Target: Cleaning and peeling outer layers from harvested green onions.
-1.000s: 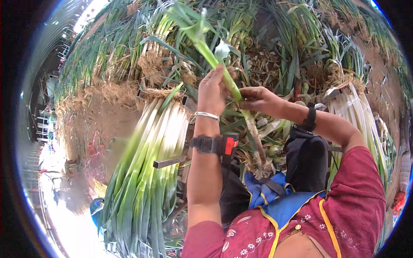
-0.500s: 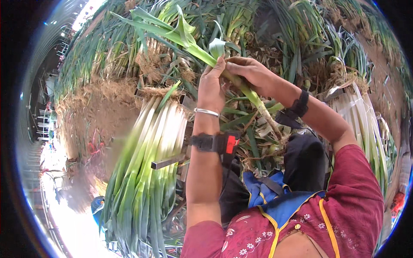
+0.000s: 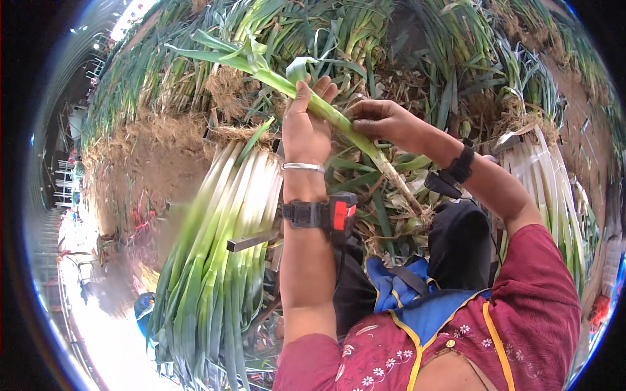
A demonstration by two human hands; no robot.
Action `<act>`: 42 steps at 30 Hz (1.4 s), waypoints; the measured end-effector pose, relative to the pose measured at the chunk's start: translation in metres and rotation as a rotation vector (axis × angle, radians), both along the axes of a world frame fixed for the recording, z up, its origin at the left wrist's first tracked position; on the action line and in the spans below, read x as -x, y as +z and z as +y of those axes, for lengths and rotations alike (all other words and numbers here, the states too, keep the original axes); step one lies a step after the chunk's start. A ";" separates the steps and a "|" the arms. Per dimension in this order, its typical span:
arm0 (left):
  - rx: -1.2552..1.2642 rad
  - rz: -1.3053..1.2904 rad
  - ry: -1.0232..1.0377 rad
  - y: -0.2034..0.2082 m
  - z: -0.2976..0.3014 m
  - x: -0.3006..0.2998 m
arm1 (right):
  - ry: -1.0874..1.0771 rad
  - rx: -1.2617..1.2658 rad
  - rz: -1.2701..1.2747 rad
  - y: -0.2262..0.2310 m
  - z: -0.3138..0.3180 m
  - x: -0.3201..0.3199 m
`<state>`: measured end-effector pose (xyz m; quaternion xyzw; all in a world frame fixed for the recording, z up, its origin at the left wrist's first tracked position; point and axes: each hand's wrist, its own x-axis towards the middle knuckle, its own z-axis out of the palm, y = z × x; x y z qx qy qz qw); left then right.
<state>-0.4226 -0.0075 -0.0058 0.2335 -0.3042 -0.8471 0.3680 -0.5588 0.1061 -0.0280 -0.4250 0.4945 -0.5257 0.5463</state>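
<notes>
Leek stalk (image 3: 336,119), long, round and pale green, slanting between left hand (image 3: 305,130) and right hand (image 3: 390,124)

The left hand, palm opened out, has the stalk between its thumb and straightened fingers toward the leafy end. The right hand, fingers drawn together, touches it about midway; whether it pinches there I cannot tell. The long axis runs from leaves at far left to thin roots at near right, close to a black-trousered knee (image 3: 460,238). The left hand is nearer the leaves, the right nearer the roots; the stalk is held above the ground (image 3: 577,120).

Left of the left forearm lies a fanned bundle of white-and-green leeks (image 3: 218,225), pale ends away from the person, a square grey metal bar (image 3: 251,242) at its right edge. A similar pale bundle (image 3: 544,186) lies beyond the right forearm. Dark-green, brown-rooted leeks (image 3: 352,36) cover the ground's far edge.
</notes>
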 end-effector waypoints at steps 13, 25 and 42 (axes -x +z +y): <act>0.022 0.111 -0.051 0.005 0.004 0.003 | -0.071 0.241 0.129 -0.002 -0.007 -0.009; -0.012 0.106 -0.045 0.001 0.003 0.004 | -0.247 0.209 0.229 0.001 -0.010 -0.020; -0.004 0.147 -0.007 0.008 0.006 0.003 | -0.262 0.371 0.333 -0.006 -0.018 -0.016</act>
